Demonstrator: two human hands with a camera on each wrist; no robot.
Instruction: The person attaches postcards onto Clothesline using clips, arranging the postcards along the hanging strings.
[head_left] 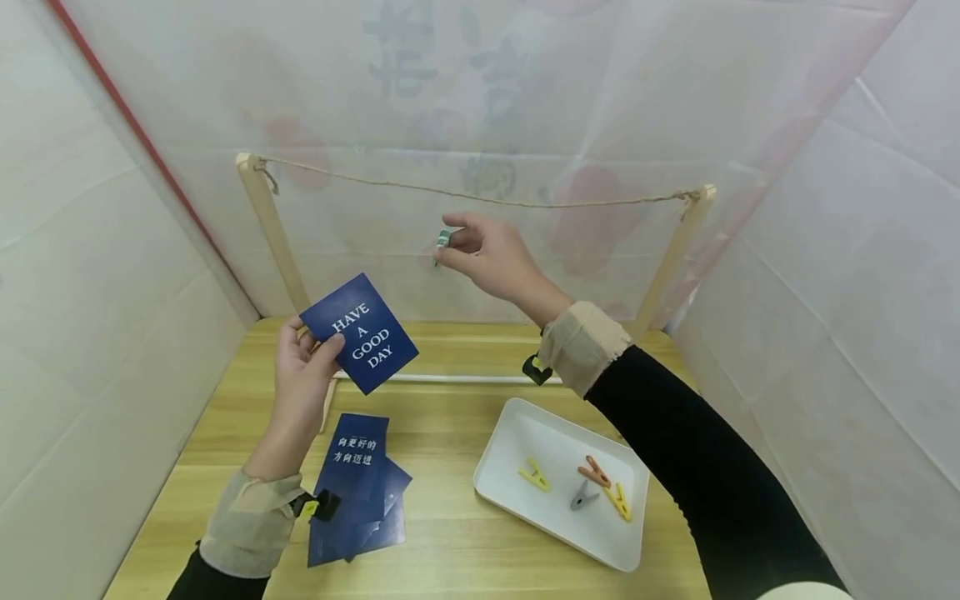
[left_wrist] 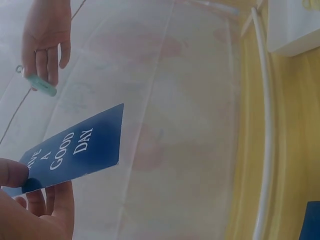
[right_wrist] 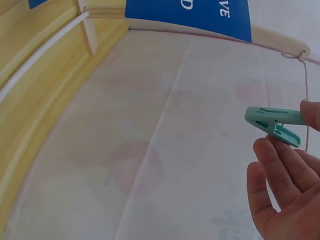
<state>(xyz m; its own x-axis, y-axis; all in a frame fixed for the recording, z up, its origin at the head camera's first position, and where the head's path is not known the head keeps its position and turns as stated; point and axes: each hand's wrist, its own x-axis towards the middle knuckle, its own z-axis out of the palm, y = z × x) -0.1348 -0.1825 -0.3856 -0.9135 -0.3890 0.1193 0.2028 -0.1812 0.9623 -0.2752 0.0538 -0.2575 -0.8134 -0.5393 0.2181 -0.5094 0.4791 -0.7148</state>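
Note:
My left hand [head_left: 302,379] pinches a blue card [head_left: 360,333] printed "HAVE A GOOD DAY" by its left corner, thumb on the printed face. The card is tilted and held up above the table. To the right and higher, my right hand [head_left: 491,254] pinches a green clothespin [head_left: 443,240] between thumb and fingers. In the right wrist view the clothespin [right_wrist: 272,120] points away from the fingertips, its handle end in the grip. A thin string [head_left: 390,184] sags between two wooden posts, just above the right hand in the head view.
A white tray [head_left: 510,508] at the right holds several clothespins, among them a grey one [head_left: 583,497]. Blue cards [head_left: 348,492] lie overlapping at the left front. The wooden posts [head_left: 273,233] rise from the table's back, with a white rod [head_left: 450,379] low between them.

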